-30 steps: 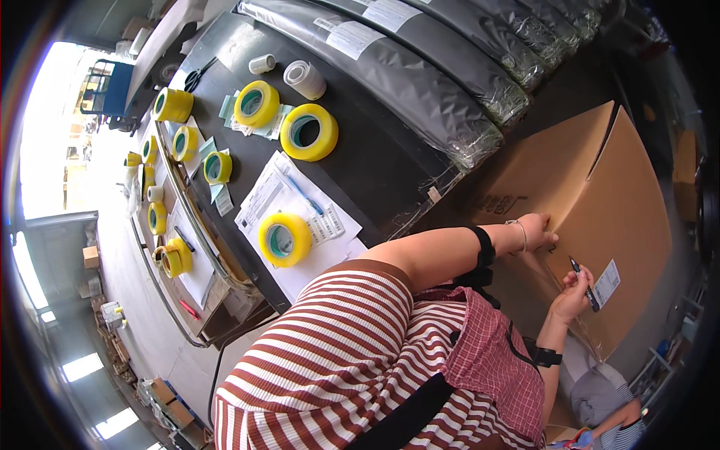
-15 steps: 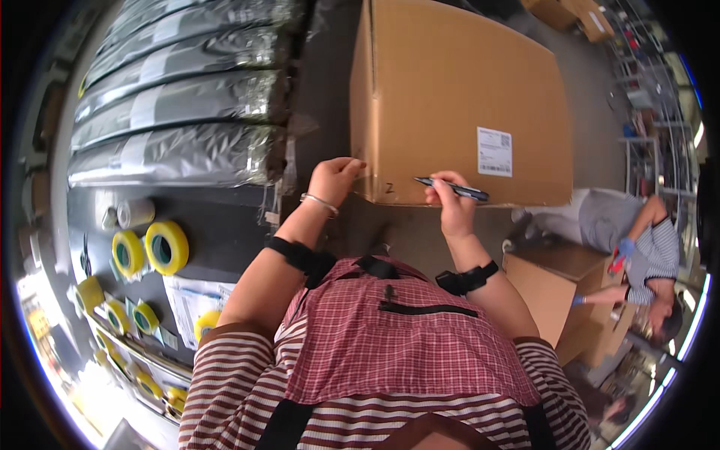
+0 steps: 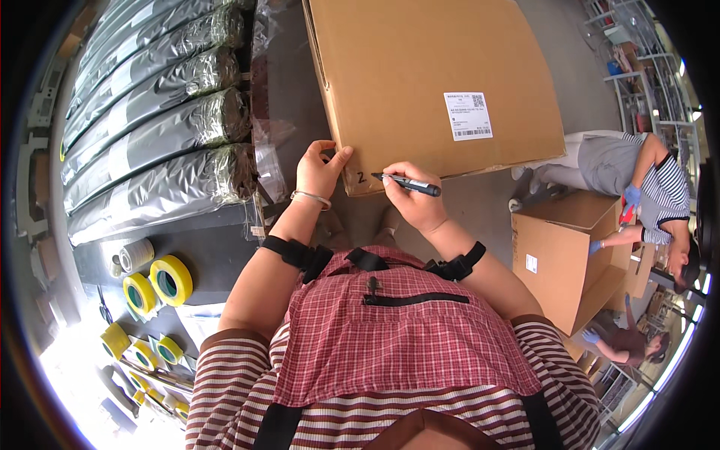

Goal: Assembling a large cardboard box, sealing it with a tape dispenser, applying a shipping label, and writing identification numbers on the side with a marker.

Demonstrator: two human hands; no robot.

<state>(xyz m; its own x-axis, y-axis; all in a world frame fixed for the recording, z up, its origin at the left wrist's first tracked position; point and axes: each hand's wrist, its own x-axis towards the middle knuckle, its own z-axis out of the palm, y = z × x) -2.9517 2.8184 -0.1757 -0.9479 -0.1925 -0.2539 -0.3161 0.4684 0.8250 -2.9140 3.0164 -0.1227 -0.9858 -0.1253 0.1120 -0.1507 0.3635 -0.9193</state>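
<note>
A large brown cardboard box [image 3: 405, 82] stands in front of me, with a white printed label [image 3: 469, 116] on the face toward me. My left hand [image 3: 319, 169] pinches the box's lower left corner, thumb on the edge and fingers curled. In my right hand [image 3: 412, 199] is a black marker pen [image 3: 412, 184], gripped between thumb and fingers. Its uncapped tip meets the cardboard, or is very close to it, just right of a short black handwritten mark [image 3: 361, 178] near that corner.
At the left, several long rolls in grey plastic [image 3: 165, 180] lie on a dark table [image 3: 217, 232]. Yellow tape rolls [image 3: 171, 280] and a whitish roll [image 3: 136, 255] sit nearer. On the right, a co-worker [image 3: 611, 169] with blue gloves handles an open carton [image 3: 555, 262]; another person [image 3: 622, 337] is beyond.
The box appears further left and tilted in view. My right hand with the marker has come left, closer to the handwritten mark. My left hand stays at the box corner.
</note>
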